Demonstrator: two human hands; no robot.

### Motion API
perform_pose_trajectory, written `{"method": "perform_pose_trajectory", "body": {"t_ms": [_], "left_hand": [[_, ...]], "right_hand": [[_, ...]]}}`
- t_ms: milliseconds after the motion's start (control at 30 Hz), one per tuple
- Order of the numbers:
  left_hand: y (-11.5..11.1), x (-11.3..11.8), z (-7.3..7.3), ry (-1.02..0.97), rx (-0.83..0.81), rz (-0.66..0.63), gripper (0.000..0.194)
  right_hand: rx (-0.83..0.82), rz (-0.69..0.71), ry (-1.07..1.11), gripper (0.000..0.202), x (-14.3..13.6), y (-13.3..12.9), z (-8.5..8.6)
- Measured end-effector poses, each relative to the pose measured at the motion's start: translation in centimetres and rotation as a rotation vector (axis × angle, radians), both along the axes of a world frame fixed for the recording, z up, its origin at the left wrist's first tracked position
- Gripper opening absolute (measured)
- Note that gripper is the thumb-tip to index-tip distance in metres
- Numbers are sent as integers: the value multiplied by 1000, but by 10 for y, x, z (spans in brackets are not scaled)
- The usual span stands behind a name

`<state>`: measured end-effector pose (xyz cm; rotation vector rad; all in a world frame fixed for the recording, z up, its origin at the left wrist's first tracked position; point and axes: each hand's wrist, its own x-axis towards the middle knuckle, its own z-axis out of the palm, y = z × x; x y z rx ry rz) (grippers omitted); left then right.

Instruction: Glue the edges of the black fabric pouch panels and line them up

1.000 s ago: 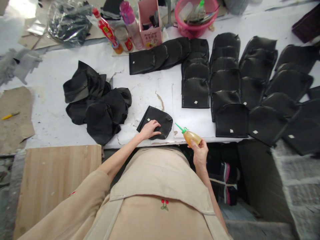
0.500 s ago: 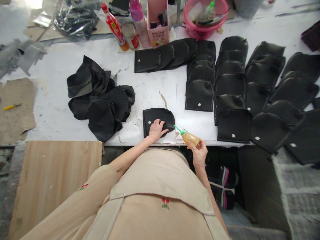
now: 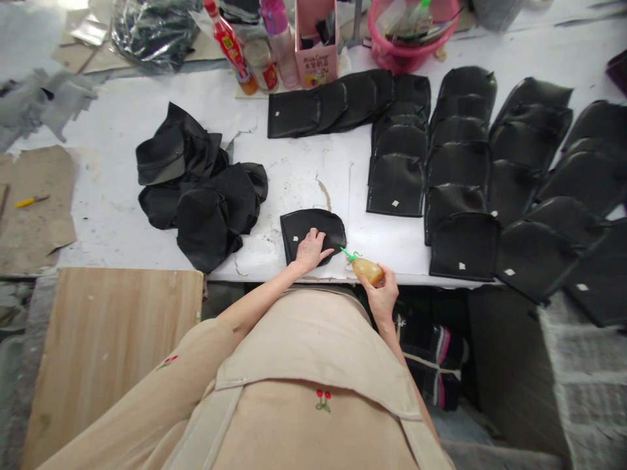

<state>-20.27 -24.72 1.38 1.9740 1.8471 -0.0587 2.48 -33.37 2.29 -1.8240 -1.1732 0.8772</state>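
Observation:
A black leather-like piece (image 3: 306, 225) with one rounded end and a small white tag lies near the table's front edge. My left hand (image 3: 310, 252) rests on it, open, fingers spread and pressing down. In my right hand (image 3: 382, 292) is a squeeze bottle (image 3: 367, 271) of amber liquid with a green nozzle, my fingers wrapped round its base. The nozzle tip points left at the rounded edge of the black piece; whether it touches, I cannot tell. Left of my hands sits a loose heap of black pieces (image 3: 208, 215).
Overlapping rows of black pieces (image 3: 458, 163) cover the right side of the white table (image 3: 112, 156). At the back stand a red bottle (image 3: 230, 49), a glass jar (image 3: 261, 62), a pink box (image 3: 316, 55) and a pink basin (image 3: 414, 49). A yellow cutter (image 3: 30, 202) lies far left.
My right hand has moved slightly left, with the squeeze bottle's nozzle now at the black piece's edge. My left hand stays on the piece. The view has shifted a little.

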Motion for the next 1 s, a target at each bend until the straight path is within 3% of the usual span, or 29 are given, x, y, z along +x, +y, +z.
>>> {"method": "perform_pose_trajectory", "body": {"t_ms": [367, 633, 1000], "left_hand": [[-2, -5, -6, 11, 18, -64, 50], [-2, -6, -1, 36, 2, -117, 59], [-4, -8, -6, 1, 5, -99, 63]], "right_hand": [[139, 86, -187, 50, 0, -4, -2], [103, 83, -167, 52, -7, -4, -1], [79, 63, -150, 54, -9, -5, -1]]}}
